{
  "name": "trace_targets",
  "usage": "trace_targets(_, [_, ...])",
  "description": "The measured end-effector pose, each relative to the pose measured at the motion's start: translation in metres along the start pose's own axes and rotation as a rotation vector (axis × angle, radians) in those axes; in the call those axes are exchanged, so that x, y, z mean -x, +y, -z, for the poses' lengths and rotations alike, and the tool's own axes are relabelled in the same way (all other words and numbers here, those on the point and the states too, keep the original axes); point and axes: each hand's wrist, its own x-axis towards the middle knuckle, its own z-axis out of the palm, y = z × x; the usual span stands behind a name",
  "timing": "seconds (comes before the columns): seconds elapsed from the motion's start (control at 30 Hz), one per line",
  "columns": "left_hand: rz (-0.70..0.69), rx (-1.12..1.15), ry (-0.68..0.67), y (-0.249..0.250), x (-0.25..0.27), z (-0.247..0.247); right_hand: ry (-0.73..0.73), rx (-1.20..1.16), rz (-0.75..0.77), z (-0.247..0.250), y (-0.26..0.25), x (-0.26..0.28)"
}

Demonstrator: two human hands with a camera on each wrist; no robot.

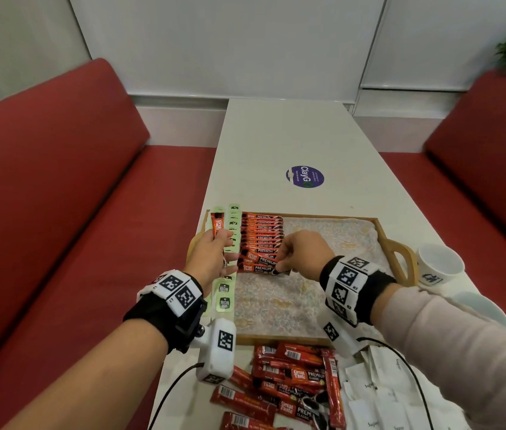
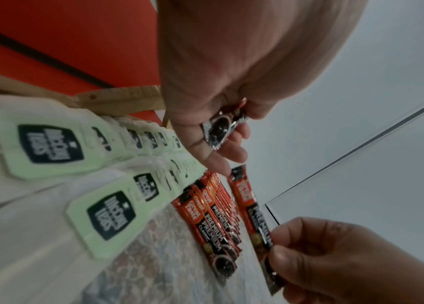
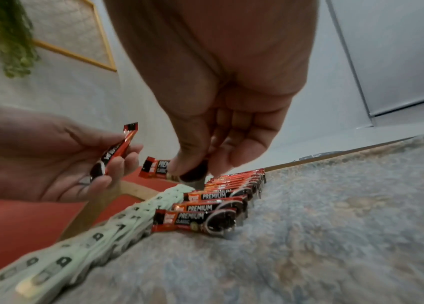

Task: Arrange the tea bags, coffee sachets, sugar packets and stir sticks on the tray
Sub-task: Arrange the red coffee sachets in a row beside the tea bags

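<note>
Wooden tray (image 1: 399, 243), lined with a patterned cloth (image 1: 279, 302), set on a white table (image 1: 292, 135); two columns of green tea bags (image 1: 224, 301) laid overlapping along the tray's left edge; a column of red coffee sachets (image 1: 262, 235) laid just beside them; one coffee sachet (image 2: 253, 218) is pinched at its end by the right hand (image 1: 302, 254), held just above the near end of that column; another sachet (image 1: 217, 226) is gripped in the curled fingers of the left hand (image 1: 211, 259); loose coffee sachets (image 1: 289, 383) and white sugar packets (image 1: 369, 395) are heaped on the table near the tray's front edge; two white cups (image 1: 439, 265) stand right of the tray.
</note>
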Motion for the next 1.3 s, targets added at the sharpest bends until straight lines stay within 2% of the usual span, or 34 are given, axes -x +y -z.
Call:
trace_targets(0.1, [0.005,0.002,0.006,-0.002,-0.002,0.002,-0.043,0.121,-0.002,-0.005,-0.001,-0.002])
trace_targets(0.3, [0.005,-0.014,-0.027,-0.002,-0.003,0.002,-0.089,0.220,-0.017,-0.017,-0.004,-0.010])
trace_targets(0.77, [0.047,0.037,-0.048,-0.001,-0.005,0.005,-0.065,0.395,0.009,-0.025,-0.005,-0.020])
trace_targets(0.97, [0.092,0.095,-0.038,-0.001,-0.006,0.007,-0.054,0.358,0.035,-0.027,-0.009,-0.018])
trace_targets(1.13, [0.073,0.065,-0.088,-0.002,-0.006,0.007,-0.067,0.348,0.036,-0.025,-0.013,-0.016])
trace_targets(1.2, [0.043,0.018,-0.111,-0.001,-0.005,0.008,-0.062,0.283,0.045,-0.022,-0.014,-0.015])
trace_targets(1.3, [0.001,-0.056,-0.127,-0.003,-0.004,0.009,-0.045,0.059,0.094,-0.016,-0.017,-0.013])
